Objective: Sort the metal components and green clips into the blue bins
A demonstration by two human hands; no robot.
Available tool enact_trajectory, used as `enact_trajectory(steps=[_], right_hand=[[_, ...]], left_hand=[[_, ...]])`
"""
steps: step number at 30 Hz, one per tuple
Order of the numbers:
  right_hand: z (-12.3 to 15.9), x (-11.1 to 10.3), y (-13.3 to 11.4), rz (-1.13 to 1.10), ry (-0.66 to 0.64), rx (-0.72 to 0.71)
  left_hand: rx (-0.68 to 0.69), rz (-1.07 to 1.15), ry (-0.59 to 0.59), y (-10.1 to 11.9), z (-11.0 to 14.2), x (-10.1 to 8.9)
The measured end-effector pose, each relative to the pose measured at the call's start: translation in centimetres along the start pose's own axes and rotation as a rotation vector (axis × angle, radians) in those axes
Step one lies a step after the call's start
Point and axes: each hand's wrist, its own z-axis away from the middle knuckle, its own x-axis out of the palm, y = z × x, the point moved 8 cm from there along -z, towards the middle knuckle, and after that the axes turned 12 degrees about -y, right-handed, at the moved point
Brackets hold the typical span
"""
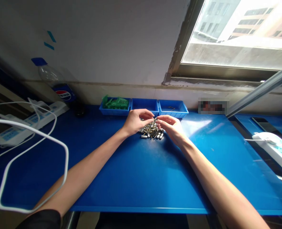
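A heap of small metal pieces (151, 129), thin brass-coloured pins mixed with short silver blocks, lies on the blue table (141, 178). Over the heap's left side is my left hand (136, 122), thumb and fingers drawn together at the tips. My right hand (171, 126) comes in from the other side, its fingertips also pinched and almost meeting the left ones. Anything between the fingertips is too small to make out. Part of the heap is hidden behind both hands.
Three blue bins line the wall: the left bin (114, 111) holds green plastic packets (117, 103), the right bin (176, 113) a few thin dark pieces. A cola bottle (57, 82), power strips (280, 148), and a looping white cable (66, 159) flank the workspace.
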Motion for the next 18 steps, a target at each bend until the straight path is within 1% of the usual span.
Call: enact_trajectory(steps=[3,5,8,11,13,15,18], right_hand=[[-0.1,0.2,0.1,-0.013,-0.018,0.012],[-0.2,-0.2,0.1,0.003,-0.008,-0.007],[-0.1,-1.5,-0.3,0.038,0.092,-0.083],[0.1,-2.4,-1.0,0.057,0.164,-0.159],[0.1,-2.3,-1.2,0.074,0.164,-0.155],[0.2,-2.1,-1.1,0.098,0.160,-0.128],[0.2,-1.8,-0.9,0.115,0.151,-0.101]], left_hand=[[0.024,-0.049,-0.013,0.3,0.0,0.2],[0.029,-0.162,-0.007,0.4,0.1,-0.1],[-0.003,-0.440,-0.021,0.2,0.0,-0.5],[-0.075,-0.642,-0.082,-0.7,0.1,-0.6],[-0.106,-0.685,-0.115,-1.3,0.1,-0.4],[-0.105,-0.687,-0.134,-1.7,0.2,-0.1],[-0.074,-0.652,-0.119,-2.0,0.2,0.1]])
